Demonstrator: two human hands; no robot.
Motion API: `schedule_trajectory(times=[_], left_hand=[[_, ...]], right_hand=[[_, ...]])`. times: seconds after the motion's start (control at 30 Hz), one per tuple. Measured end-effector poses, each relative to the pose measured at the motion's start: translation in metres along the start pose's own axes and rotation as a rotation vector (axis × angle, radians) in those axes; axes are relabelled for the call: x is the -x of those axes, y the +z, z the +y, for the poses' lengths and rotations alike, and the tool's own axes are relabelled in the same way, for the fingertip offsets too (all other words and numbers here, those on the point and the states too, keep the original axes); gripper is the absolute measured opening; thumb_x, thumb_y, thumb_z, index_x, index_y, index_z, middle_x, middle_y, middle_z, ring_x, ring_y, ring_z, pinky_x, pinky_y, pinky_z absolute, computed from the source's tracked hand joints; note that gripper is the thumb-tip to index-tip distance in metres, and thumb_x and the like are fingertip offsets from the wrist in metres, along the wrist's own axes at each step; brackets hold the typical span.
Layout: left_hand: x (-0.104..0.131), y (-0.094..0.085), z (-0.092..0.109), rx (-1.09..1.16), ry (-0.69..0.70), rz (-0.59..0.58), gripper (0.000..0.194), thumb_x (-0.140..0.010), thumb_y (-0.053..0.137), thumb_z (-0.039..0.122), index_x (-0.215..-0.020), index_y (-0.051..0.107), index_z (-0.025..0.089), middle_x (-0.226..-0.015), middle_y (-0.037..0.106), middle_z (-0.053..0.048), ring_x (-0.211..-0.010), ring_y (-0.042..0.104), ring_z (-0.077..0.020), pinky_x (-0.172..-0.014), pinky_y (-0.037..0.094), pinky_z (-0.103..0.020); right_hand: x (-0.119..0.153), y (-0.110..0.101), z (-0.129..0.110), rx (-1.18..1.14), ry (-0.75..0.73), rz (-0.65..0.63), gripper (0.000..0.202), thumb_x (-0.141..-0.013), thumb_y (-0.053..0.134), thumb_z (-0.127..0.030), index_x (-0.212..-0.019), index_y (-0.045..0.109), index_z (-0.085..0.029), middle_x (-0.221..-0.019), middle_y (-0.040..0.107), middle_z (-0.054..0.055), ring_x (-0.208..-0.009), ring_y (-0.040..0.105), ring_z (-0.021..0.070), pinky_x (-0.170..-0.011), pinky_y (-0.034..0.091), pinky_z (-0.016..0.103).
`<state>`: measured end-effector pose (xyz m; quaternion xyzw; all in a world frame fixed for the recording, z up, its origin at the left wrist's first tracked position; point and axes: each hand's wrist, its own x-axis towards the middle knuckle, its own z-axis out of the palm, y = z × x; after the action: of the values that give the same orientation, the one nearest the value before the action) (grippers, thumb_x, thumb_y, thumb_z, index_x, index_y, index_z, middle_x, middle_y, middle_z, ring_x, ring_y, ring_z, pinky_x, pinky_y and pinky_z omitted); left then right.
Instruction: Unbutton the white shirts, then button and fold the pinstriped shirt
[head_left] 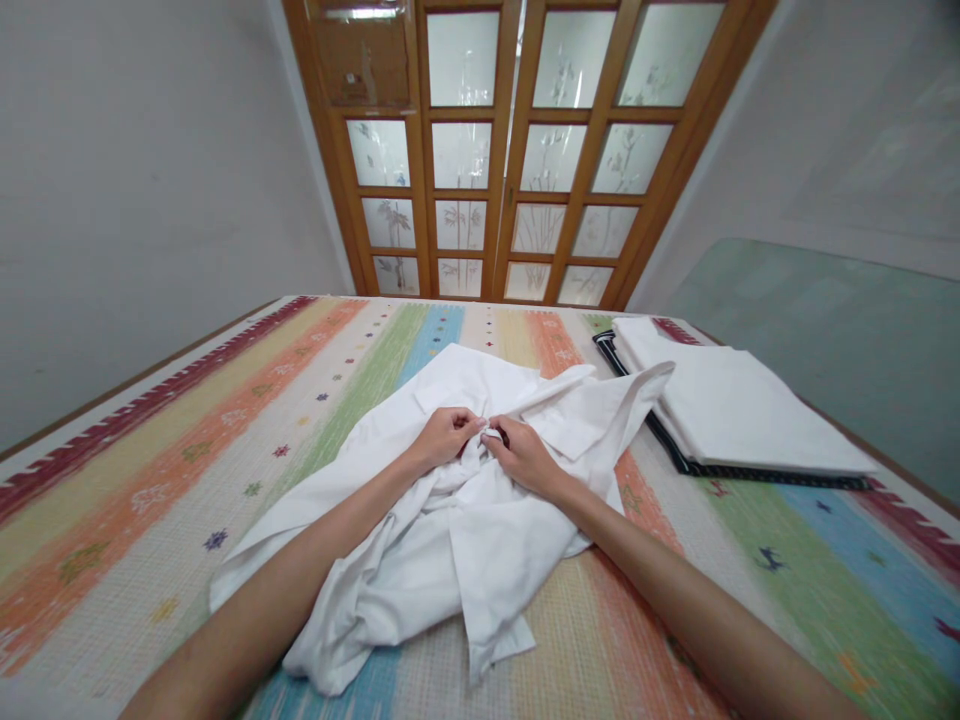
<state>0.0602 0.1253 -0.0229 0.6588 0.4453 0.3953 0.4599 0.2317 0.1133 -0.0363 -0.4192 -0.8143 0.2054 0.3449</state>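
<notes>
One striped desk runs up to glass-paned doors; forearms angled inward from its near edge, left hand and right hand pinch crumpled white cloth.

Head view, one: taken from above the near edge of a striped cloth, faced forward and tilted down. Both forearms are entered from the bottom corners; the left hand and right hand are placed near mid-frame, at arm's reach. Glass-paned doors are included beyond, at the top. Shared coverage: none, a single view being supplied.
</notes>
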Motion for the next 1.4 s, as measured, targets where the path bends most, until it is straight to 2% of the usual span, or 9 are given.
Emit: schedule_trajectory(times=[0.3, 0.53, 0.83, 1.0, 1.23, 1.4], left_hand=[[0.0011, 0.0018, -0.0022, -0.051, 0.036, 0.053, 0.04, -0.074, 0.061, 0.05, -0.071, 0.065, 0.011, -0.056, 0.057, 0.001, -0.049, 0.048, -0.0096, -0.047, 0.035, -0.02], [0.0043, 0.0022, 0.0005, -0.119, 0.063, 0.049, 0.038, -0.077, 0.058, 0.05, -0.073, 0.064, 0.013, -0.055, 0.055, 0.002, -0.045, 0.045, -0.0086, -0.045, 0.033, -0.02], [0.0033, 0.0046, 0.0035, -0.28, 0.156, 0.117, 0.026, -0.081, 0.055, 0.036, -0.067, 0.062, 0.014, -0.059, 0.057, 0.002, -0.057, 0.049, -0.011, -0.059, 0.037, -0.022], [0.0018, 0.0075, 0.0022, -0.363, 0.143, 0.155, 0.02, -0.081, 0.054, 0.027, -0.065, 0.059, 0.015, -0.059, 0.056, 0.003, -0.059, 0.049, -0.0113, -0.06, 0.037, -0.023], [0.0008, 0.0091, 0.0002, -0.442, 0.163, 0.2, 0.018, -0.08, 0.056, 0.022, -0.063, 0.055, 0.017, -0.059, 0.055, 0.003, -0.059, 0.049, -0.0117, -0.062, 0.038, -0.024], [0.0005, 0.01, -0.0012, -0.458, 0.175, 0.192, 0.019, -0.081, 0.055, 0.02, -0.062, 0.052, 0.017, -0.058, 0.053, 0.003, -0.058, 0.048, -0.0121, -0.063, 0.038, -0.024]], right_hand=[[0.0002, 0.0004, -0.0004, 0.017, -0.013, -0.004, 0.012, -0.089, 0.047, -0.024, -0.094, 0.057, -0.019, -0.083, 0.065, 0.004, -0.071, 0.057, 0.0172, -0.072, 0.041, 0.028], [0.0007, 0.0009, 0.0018, 0.009, -0.012, -0.011, 0.011, -0.088, 0.047, -0.021, -0.095, 0.055, -0.019, -0.086, 0.065, 0.005, -0.076, 0.058, 0.0181, -0.073, 0.04, 0.029], [-0.0001, -0.0004, -0.0004, 0.015, -0.012, -0.013, 0.007, -0.086, 0.047, -0.019, -0.089, 0.054, -0.019, -0.078, 0.061, 0.002, -0.07, 0.054, 0.017, -0.069, 0.038, 0.027], [-0.0005, -0.0001, 0.0002, -0.011, -0.028, -0.016, 0.007, -0.086, 0.048, -0.019, -0.088, 0.054, -0.019, -0.077, 0.061, 0.002, -0.069, 0.053, 0.0165, -0.068, 0.038, 0.027], [0.0001, -0.0029, -0.0042, -0.025, 0.013, -0.034, 0.011, -0.088, 0.048, -0.027, -0.087, 0.055, -0.019, -0.072, 0.059, 0.0, -0.064, 0.051, 0.0151, -0.064, 0.036, 0.026], [-0.0003, -0.0025, -0.0039, -0.007, 0.02, -0.031, 0.013, -0.089, 0.047, -0.029, -0.087, 0.054, -0.019, -0.072, 0.058, 0.0, -0.063, 0.051, 0.0146, -0.063, 0.036, 0.026]])
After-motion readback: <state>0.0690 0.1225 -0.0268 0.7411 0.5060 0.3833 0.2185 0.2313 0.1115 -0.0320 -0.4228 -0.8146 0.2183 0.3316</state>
